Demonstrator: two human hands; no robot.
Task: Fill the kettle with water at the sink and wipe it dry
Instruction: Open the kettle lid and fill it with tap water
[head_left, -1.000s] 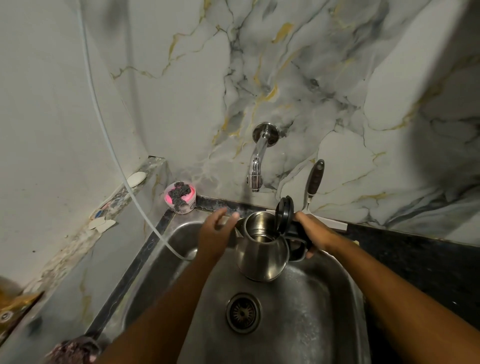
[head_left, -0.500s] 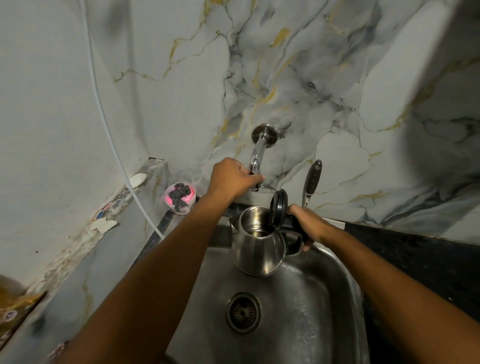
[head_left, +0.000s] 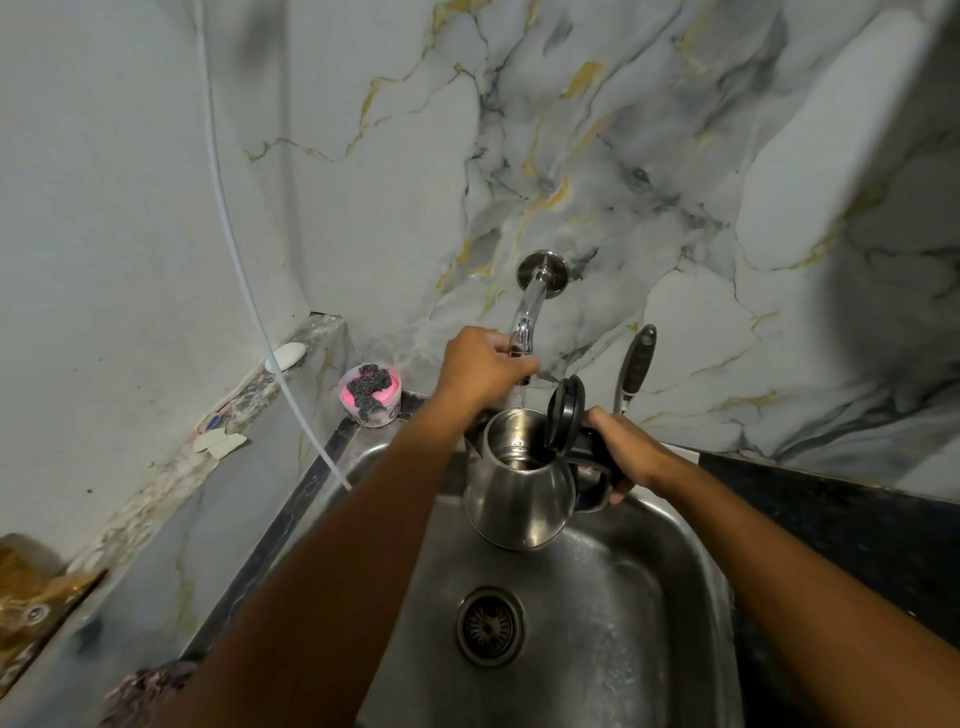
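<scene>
Left hand (head_left: 480, 366) had gone from kettle (head_left: 514, 493) to grip tap (head_left: 527, 325); water now ran in. Right hand (head_left: 626, 454) gripped handle; filling begun.

A home kitchen, seen at its washing-up corner. A steel sink (head_left: 649, 597) with a drain (head_left: 490, 627) sits below a wall-mounted tap (head_left: 530, 306) on marble-patterned tiles (head_left: 623, 156); a pink tub holding a scouring pad (head_left: 370, 394) stands beside it.
</scene>
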